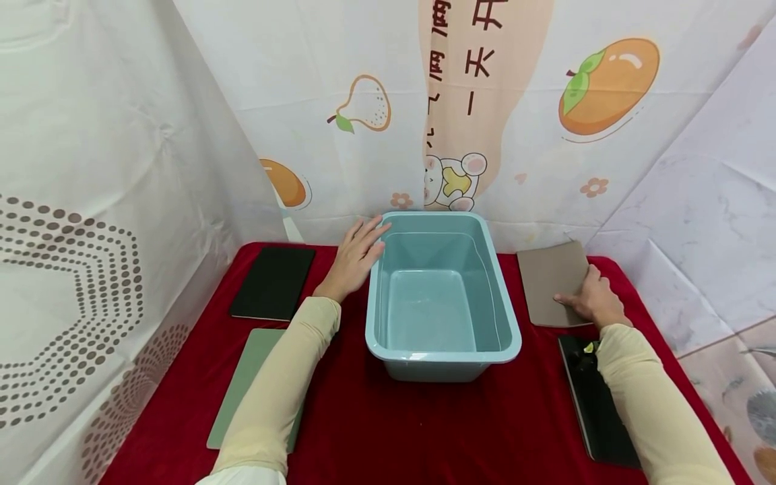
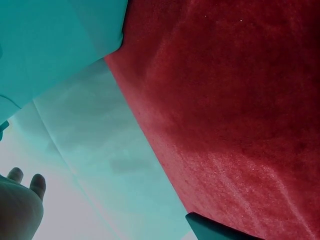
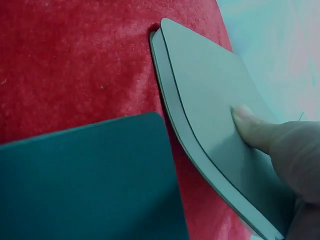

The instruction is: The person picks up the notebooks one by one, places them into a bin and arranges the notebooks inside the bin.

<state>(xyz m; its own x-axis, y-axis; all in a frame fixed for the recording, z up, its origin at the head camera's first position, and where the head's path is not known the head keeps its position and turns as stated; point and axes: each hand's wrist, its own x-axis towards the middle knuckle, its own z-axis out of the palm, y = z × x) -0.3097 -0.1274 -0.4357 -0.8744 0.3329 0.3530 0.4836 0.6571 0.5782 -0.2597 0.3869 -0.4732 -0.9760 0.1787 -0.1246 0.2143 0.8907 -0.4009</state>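
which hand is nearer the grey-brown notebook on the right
Right. The right hand grips the near right edge of the grey-brown notebook, thumb on its cover. The left hand rests against the far left rim of the light blue plastic tub, across the tub from it.

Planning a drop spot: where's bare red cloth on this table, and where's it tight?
Widest bare patch: front centre of the red cloth, between the blue tub, green notebook and the near black notebook. Tight: right side, where the right hand grips the brown notebook; left hand against the tub beside the far black notebook.
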